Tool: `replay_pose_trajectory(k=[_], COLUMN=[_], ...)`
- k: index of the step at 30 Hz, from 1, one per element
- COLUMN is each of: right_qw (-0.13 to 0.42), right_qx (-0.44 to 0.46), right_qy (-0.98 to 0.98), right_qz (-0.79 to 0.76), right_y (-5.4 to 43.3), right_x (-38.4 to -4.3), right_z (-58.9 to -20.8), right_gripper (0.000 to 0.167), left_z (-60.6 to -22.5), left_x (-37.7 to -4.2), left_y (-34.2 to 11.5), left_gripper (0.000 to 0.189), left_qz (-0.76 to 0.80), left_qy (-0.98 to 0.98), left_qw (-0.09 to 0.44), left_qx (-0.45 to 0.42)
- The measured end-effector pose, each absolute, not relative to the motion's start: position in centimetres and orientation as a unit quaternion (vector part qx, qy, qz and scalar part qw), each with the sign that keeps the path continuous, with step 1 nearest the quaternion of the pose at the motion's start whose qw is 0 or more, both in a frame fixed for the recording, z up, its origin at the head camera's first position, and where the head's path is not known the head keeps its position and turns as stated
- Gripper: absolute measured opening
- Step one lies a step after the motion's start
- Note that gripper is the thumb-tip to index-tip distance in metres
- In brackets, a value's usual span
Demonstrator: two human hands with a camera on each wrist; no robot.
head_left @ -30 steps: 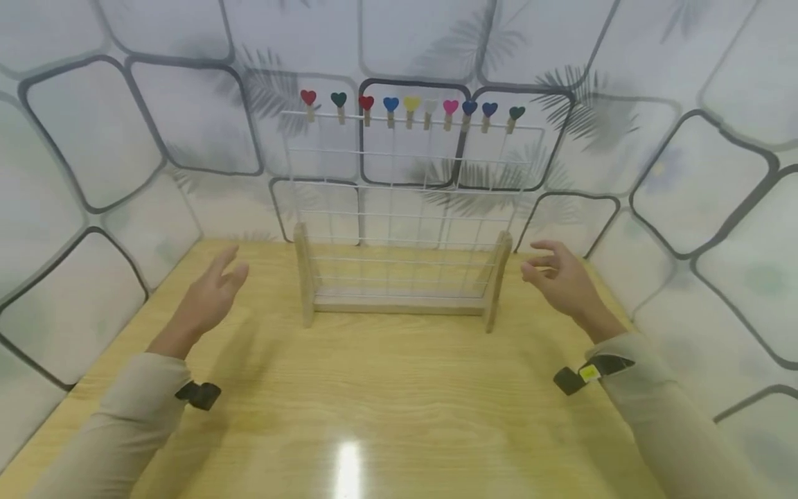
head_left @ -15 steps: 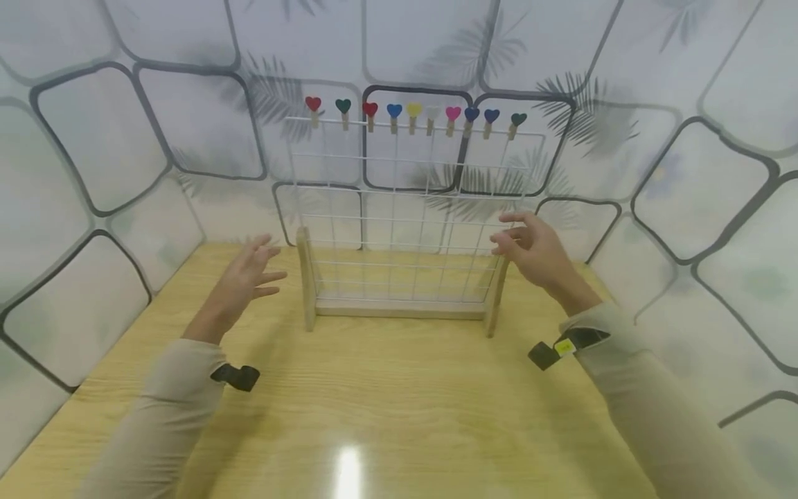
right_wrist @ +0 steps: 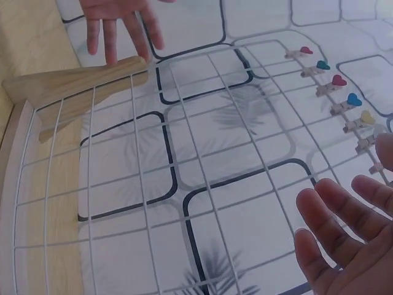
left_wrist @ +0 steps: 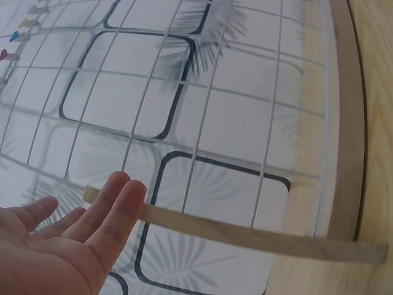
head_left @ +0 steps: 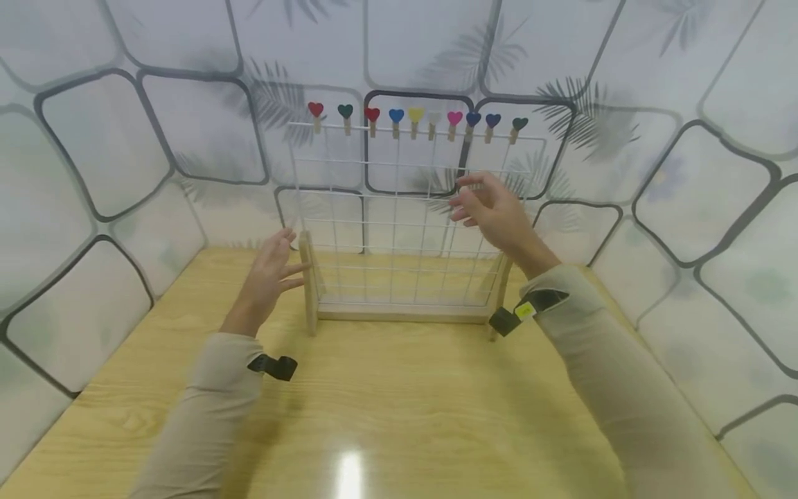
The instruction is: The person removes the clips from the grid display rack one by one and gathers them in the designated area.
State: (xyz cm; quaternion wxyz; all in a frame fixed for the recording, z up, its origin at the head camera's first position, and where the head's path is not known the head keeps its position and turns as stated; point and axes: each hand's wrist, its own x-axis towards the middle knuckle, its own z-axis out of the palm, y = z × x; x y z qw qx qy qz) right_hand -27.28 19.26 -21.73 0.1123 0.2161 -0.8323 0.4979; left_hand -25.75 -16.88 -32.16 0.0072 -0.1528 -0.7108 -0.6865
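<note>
A white wire grid rack [head_left: 393, 223] stands upright on a wooden base, with heart-topped clothespins in a row along its top wire. Among them are a yellow clothespin [head_left: 415, 122], a pink clothespin [head_left: 454, 126] and a red clothespin [head_left: 316, 116]. My left hand [head_left: 264, 281] is beside the rack's left wooden post [head_left: 308, 284], fingers extended and overlapping the post in the head view. My right hand [head_left: 499, 215] hovers in front of the grid's right half, below the clothespins, its fingers loosely bent and holding nothing. In the right wrist view its fingers [right_wrist: 334, 221] spread before the wires.
The rack stands at the back of a wood-grain table [head_left: 374, 395]. Patterned wall covering [head_left: 187, 125] encloses the back and both sides. A small black camera [head_left: 274, 367] is strapped to the left wrist, another camera [head_left: 506, 321] to the right.
Both hands have moved inward and up toward the rack, the left to its left post, the right across in front of the grid. The clothespins stay on the top wire.
</note>
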Motion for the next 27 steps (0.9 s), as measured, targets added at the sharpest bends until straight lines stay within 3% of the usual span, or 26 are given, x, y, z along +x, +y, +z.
replay_pose_trajectory(k=[16,27], right_qw=[0.093,0.092], right_qx=[0.269,0.298], right_qy=[-0.799,-0.783], right_qz=[0.530,0.538], right_y=[13.9,10.4], right_x=[-28.5,-29.5], right_z=[-17.4,-14.9], right_gripper=[0.036,0.032], left_z=[-31.2,-31.1], left_x=[-26.7,-27.2], left_y=[-15.1,-15.5], left_gripper=[0.065,0.067], left_qz=[-0.707,-0.726], left_qy=[-0.685,-0.666], left_qw=[-0.006,-0.045], left_qx=[-0.174,-0.166])
